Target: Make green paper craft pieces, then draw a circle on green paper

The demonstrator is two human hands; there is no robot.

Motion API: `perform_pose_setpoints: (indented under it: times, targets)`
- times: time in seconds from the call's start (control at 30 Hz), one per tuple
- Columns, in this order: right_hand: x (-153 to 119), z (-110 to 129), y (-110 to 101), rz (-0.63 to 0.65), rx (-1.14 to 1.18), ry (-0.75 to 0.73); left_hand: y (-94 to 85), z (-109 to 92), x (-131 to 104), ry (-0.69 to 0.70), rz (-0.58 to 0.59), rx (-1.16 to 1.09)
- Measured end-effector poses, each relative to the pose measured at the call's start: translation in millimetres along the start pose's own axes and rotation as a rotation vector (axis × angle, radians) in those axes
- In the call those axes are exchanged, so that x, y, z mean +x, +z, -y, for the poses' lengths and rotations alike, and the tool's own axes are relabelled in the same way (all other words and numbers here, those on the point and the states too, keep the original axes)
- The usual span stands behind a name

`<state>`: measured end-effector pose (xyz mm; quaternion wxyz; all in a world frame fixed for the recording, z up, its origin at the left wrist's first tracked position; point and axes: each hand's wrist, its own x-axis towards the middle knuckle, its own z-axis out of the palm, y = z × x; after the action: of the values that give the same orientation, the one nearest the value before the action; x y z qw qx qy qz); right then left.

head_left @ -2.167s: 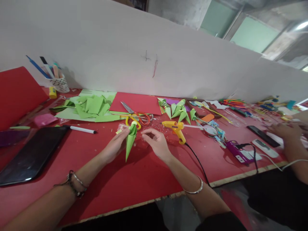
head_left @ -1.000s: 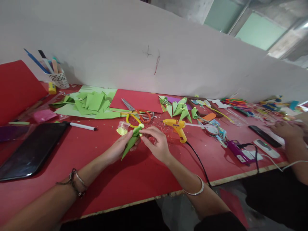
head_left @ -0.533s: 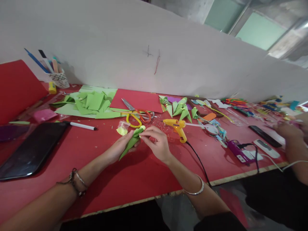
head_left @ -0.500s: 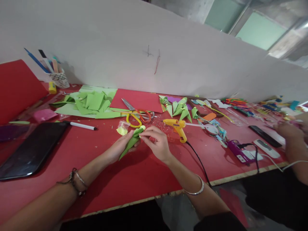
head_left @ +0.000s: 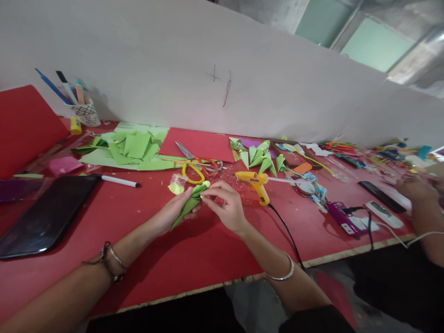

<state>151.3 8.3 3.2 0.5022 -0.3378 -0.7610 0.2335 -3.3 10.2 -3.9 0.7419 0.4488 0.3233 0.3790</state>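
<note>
My left hand (head_left: 173, 210) is closed around a rolled green paper cone (head_left: 187, 209), which slants with its narrow end down and to the left. At the cone's upper end sits a pale yellow ball (head_left: 206, 184). My right hand (head_left: 226, 203) meets the cone from the right, thumb and finger pinched together just below the ball. Something tiny and pale shows at those fingertips, too small to name. Behind my hands lie a small plastic bag with yellow contents (head_left: 176, 185) and scissors with yellow and orange handles (head_left: 193, 173).
A yellow glue gun (head_left: 255, 184) lies right of my hands, its black cord trailing off the front edge. Finished green cones (head_left: 256, 156) and green paper pieces (head_left: 137, 147) lie behind. A black tablet (head_left: 45, 217) is at left. Another person's hand (head_left: 416, 189) is at far right.
Very little differs. Both hands keep their places on the cone, with only a slight shift of the right fingers and of the view.
</note>
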Motion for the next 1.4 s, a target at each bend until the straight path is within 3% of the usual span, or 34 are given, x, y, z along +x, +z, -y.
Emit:
perform_pose_setpoints:
  times: [0.5, 0.7, 0.77, 0.9, 0.97, 1.03, 1.13, 1.2, 1.27, 1.4]
  targets:
    - [-1, 0, 0, 0.026, -0.031, -0.009, -6.3, 4, 1, -0.008, 0.032, 0.044]
    - [0, -2, -1, 0.068, 0.027, 0.026, -7.2, 4, -1, 0.019, -0.007, 0.183]
    - [-1, -3, 1, 0.066, 0.083, 0.092, -8.1, 4, -1, 0.029, -0.056, 0.257]
    - [-5, -4, 9, 0.071, 0.250, 0.280, -9.4, 7, -2, 0.053, -0.343, 0.392]
    - [-7, -5, 14, 0.120, 0.300, 0.330, -7.4, 7, -3, 0.056, -0.419, 0.451]
    - [-9, -7, 19, 0.160, 0.335, 0.370, -3.4, 6, -4, 0.082, -0.372, 0.506]
    - [-9, -12, 22, 0.156, 0.419, 0.401, 1.7, 1, -5, 0.178, -0.213, 0.578]
    - [-7, -16, 19, 0.133, 0.452, 0.397, -0.5, -2, -3, 0.270, -0.185, 0.656]
    - [-5, -19, 14, 0.094, 0.431, 0.399, -9.2, -6, -1, 0.361, -0.286, 0.803]
    - [-2, -25, 2, 0.018, 0.185, 0.427, -38.9, -10, 3, 0.416, -0.630, 1.266]
